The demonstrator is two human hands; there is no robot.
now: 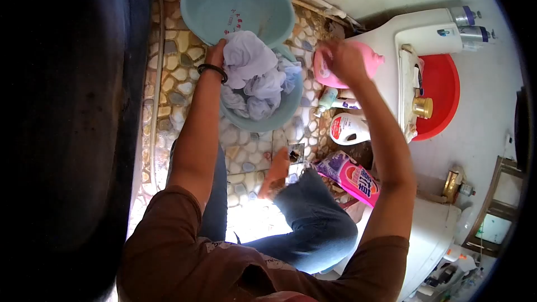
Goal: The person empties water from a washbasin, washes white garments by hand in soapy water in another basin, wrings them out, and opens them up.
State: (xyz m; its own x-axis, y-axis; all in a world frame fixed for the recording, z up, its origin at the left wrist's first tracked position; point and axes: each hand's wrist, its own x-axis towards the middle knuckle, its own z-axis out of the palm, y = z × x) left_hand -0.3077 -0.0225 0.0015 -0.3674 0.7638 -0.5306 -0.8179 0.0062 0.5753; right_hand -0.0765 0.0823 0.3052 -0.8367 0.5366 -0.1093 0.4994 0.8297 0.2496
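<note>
White cloth [246, 59] (wrinkly) at left hand [216, 54]

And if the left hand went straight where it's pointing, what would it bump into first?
Most likely the upper blue basin, which lies just ahead of the left hand in the picture. Depth is unclear, though, so the hand might pass above it instead.
</note>
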